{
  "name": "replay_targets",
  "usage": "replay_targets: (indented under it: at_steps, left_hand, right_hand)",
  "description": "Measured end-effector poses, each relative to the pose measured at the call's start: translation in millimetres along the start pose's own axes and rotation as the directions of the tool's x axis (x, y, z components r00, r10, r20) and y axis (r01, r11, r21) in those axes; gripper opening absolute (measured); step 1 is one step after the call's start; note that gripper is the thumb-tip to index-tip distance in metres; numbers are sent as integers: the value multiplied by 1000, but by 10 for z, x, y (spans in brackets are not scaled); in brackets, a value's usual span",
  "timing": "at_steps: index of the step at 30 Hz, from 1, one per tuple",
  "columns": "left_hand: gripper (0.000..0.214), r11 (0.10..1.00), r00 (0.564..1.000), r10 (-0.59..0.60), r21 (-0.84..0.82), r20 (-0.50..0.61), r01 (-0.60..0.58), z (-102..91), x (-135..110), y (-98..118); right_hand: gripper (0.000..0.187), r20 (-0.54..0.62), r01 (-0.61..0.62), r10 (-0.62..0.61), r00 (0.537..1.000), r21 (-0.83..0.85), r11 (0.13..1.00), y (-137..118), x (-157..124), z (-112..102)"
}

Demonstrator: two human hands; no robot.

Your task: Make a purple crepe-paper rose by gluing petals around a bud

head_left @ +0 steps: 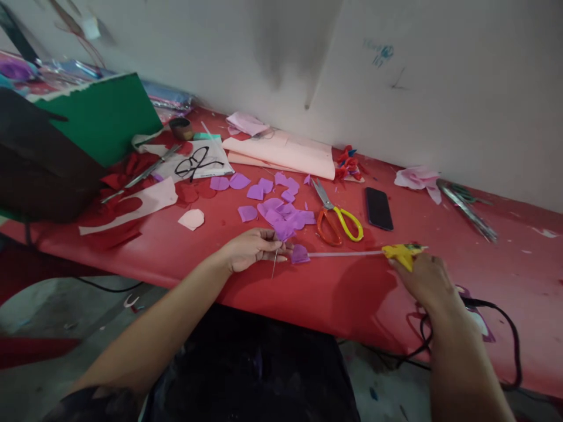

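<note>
My left hand [257,249] is closed in a pinch on a thin wire stem [275,264] that points down. A purple petal [285,232] shows at the fingertips; whether it is fixed to the stem I cannot tell. Just right of these fingers lies another purple petal [300,254]. My right hand [424,278] is closed on a yellow glue gun [401,253], partly hidden by the fingers. From the gun a long translucent glue stick [345,254] reaches left as far as that petal. Beyond my left hand is a pile of purple petals [279,214].
Scissors [336,217] with orange and yellow handles and a dark phone [379,208] lie mid-table. Behind are folded pink sheets [281,152]. Eyeglasses [197,163], red scraps [132,170] and a green box [105,117] fill the left. A black cable [514,340] loops at right.
</note>
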State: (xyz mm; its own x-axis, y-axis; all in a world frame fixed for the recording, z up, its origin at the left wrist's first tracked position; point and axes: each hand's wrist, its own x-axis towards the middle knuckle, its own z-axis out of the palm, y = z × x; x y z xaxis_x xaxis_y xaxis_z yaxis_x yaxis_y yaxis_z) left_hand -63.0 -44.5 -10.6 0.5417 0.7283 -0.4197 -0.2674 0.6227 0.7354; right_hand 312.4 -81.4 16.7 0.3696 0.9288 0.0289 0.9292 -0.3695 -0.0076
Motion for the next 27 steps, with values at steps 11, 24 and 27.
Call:
replay_targets:
  at_steps: [11,24,27]
  left_hand:
    - [12,1000,1000,7,11,-29,-7,9,-75,-47]
    - [19,997,981,61,-26,-185,-67,52,-349,-70]
    - [13,980,949,165,-60,-269,-187,-7,-332,23]
  right_hand:
    - [18,108,546,-570,815,188,816,-1479,-335,-170]
    - [12,51,538,-638,768,490,686,-1789,-172,-75]
    - [12,-55,508,-597,800,591,626,-1816,-111,-146]
